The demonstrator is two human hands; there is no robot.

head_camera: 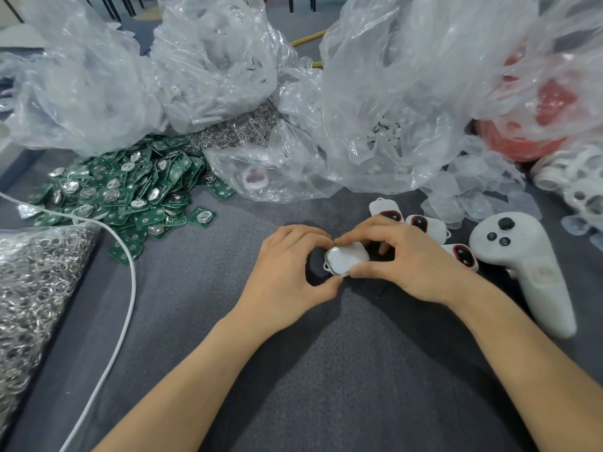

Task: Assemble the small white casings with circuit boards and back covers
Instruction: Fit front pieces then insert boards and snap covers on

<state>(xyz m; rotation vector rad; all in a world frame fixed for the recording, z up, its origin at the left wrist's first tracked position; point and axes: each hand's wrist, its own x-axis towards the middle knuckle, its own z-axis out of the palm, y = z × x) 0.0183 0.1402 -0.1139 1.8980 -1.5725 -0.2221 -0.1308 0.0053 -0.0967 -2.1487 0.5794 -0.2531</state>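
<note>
A small white casing [345, 261] with a little loop at its left end sits between both hands, just above the grey cloth. My left hand [290, 272] pinches its left end with thumb and curled fingers. My right hand [401, 259] grips its right side, thumb at the lower edge and fingers over the top. Three assembled white casings with red-rimmed black windows [424, 225] lie just behind my right hand. A heap of green circuit boards [130, 187] with coin cells lies at the left. Whether a board is inside the held casing is hidden.
A white game-style controller [525, 265] lies right of my hands. Clear plastic bags [391, 102] of white parts crowd the back. A bag of metal rings [29, 288] sits at the left edge, with a white cable [130, 275] crossing the cloth beside it. Something red [535, 125] shows in a bag at back right.
</note>
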